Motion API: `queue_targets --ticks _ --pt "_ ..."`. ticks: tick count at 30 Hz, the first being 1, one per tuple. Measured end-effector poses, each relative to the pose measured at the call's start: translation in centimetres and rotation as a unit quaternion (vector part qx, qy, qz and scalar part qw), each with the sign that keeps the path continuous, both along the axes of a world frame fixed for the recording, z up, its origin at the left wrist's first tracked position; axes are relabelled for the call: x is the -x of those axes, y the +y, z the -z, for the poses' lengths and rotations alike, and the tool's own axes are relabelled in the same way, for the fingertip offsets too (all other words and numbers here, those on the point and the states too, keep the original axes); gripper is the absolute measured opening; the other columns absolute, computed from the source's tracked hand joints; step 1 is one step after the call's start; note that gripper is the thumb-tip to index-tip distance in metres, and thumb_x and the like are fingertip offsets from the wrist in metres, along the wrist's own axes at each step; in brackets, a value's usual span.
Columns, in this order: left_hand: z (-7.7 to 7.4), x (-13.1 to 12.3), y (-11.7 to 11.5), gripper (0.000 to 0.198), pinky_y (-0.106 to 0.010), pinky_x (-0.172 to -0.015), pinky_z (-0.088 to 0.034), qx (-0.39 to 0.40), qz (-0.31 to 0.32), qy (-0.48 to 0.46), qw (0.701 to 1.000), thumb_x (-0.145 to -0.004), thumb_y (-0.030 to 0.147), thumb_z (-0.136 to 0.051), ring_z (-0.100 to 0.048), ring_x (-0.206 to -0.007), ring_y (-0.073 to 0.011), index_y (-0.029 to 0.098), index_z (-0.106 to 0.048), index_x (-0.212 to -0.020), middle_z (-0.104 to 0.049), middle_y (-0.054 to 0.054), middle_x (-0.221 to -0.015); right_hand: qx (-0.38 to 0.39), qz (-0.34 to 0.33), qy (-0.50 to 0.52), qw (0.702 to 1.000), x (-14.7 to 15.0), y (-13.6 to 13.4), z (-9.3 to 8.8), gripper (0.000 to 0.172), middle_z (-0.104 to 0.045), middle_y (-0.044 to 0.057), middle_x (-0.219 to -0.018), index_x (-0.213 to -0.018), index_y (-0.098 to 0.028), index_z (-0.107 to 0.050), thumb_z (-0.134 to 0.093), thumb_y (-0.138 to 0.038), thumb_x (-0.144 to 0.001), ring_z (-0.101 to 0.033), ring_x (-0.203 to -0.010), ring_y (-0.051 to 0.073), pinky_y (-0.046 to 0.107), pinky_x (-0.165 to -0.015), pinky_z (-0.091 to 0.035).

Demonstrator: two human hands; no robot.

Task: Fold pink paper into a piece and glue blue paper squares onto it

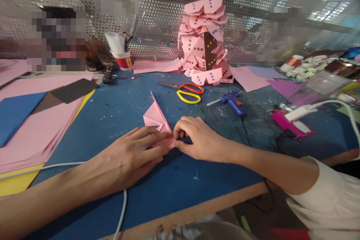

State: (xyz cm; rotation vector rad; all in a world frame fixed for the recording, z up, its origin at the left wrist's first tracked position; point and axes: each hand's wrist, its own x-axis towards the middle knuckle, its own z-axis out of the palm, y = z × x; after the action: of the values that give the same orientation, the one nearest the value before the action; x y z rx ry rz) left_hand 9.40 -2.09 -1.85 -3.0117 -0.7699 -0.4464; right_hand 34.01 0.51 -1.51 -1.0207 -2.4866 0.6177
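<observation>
A folded piece of pink paper (155,114) lies on the blue tabletop in front of me, creased and pointed at its far end. My left hand (135,152) lies flat across its near part, fingers stretched out and pressing it down. The near right corner is pinched between thumb and fingers of my right hand (198,137). My left hand covers much of the paper's near part. Beyond it are scissors (189,95) with red and yellow handles, and a blue glue gun (233,104) lies to the right.
A stack of folded pink paper pieces (197,47) stands against the perforated metal screen (157,11). Pink sheets (53,123) lie on the left. At the back is a red-and-white cup (123,61). A magenta power strip (292,124) sits right; a white cable (121,210) runs under my left arm.
</observation>
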Motion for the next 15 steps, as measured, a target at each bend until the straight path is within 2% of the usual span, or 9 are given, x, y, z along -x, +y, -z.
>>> queue_targets --ticks 15 --pt "-0.11 0.02 -0.11 0.037 -0.041 -0.105 -0.046 0.010 -0.008 -0.004 1.000 -0.100 0.018 -0.049 -0.054 -0.125 -0.0233 0.023 -0.057 -0.135 -0.061 -0.005 -0.141 0.018 0.000 -0.001 1.000 -0.08 0.10 -0.32 0.009 -0.060 -0.001 -0.092 -0.089 -0.021 -0.058 -0.063 -0.014 -0.086 -0.056 -0.089 0.015 0.031 -0.086 -0.033"
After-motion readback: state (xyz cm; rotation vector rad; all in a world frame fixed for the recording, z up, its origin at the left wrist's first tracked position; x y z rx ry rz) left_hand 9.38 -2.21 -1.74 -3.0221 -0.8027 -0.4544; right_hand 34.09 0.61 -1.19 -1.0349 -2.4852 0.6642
